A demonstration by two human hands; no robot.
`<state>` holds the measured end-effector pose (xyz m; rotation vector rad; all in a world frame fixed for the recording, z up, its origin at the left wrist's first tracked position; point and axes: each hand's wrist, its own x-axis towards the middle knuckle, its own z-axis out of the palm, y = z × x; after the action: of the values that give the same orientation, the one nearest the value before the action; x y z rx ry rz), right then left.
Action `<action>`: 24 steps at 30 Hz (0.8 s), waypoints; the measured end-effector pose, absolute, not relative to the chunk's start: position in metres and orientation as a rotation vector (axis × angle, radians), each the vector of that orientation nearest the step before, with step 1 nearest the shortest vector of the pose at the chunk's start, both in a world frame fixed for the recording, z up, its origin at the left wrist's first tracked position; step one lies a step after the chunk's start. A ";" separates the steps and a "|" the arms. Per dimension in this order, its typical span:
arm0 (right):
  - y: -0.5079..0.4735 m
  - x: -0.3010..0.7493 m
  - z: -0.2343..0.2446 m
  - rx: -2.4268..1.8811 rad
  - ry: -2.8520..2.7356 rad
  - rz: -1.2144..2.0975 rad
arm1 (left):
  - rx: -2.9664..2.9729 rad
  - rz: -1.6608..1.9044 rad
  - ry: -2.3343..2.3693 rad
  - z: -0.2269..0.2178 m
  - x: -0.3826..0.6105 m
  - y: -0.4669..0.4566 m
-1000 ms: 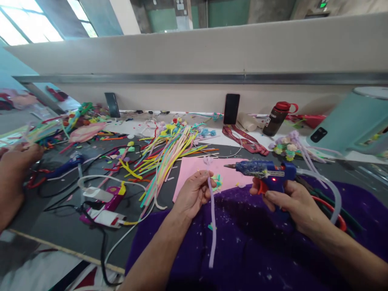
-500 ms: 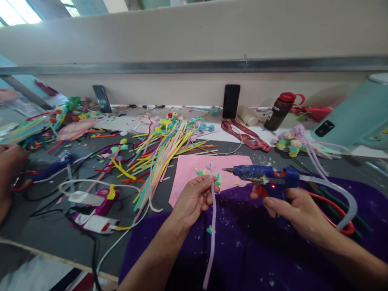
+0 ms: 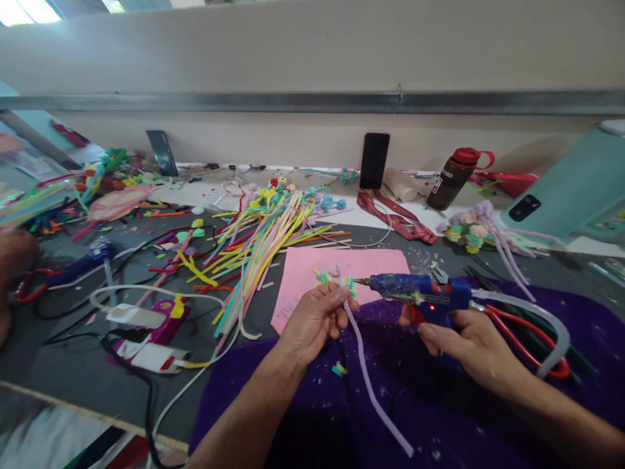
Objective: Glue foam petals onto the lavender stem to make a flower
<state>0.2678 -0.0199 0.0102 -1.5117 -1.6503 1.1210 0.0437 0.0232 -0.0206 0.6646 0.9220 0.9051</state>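
Between thumb and fingers, my left hand (image 3: 315, 319) pinches a lilac pipe cleaner (image 3: 367, 374) near its upper end, where a small curled lilac head (image 3: 336, 271) shows. The stem hangs down to the right over a purple cloth (image 3: 415, 404). My right hand (image 3: 463, 339) is wrapped round a blue glue gun (image 3: 415, 288) with a lit red light and a clear glue stick curving out of its back. Its nozzle points left, close to the pipe cleaner; whether they touch I cannot tell. Behind lies a pink sheet (image 3: 297, 280) with teal and yellow bits (image 3: 322, 278) on it.
Many coloured pipe cleaners (image 3: 268, 254) lie left of the pink sheet. Red-handled pliers (image 3: 517, 342) rest beyond my right hand. A power strip (image 3: 166, 326) with cables, a phone (image 3: 374, 161), a bottle (image 3: 452, 179) and finished flowers (image 3: 469, 231) stand around. Another person's hand (image 3: 14, 260) is at far left.
The glue gun has moved left and slightly down, its nozzle now near the pipe cleaner. The stem's lower end has swung right, and the curled head sits slightly lower.
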 end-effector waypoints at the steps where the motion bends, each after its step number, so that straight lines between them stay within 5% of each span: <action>1: -0.020 0.267 0.010 -1.502 -1.670 1.094 | 0.669 0.899 0.920 -0.021 0.044 0.023; 24: -0.030 0.267 0.006 -1.528 -2.080 0.852 | 0.822 0.879 0.965 -0.026 0.052 0.017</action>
<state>0.2670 -0.0302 0.0055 -1.5275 -2.0804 0.8522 0.0524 0.0169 -0.0257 0.8219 0.9650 0.8790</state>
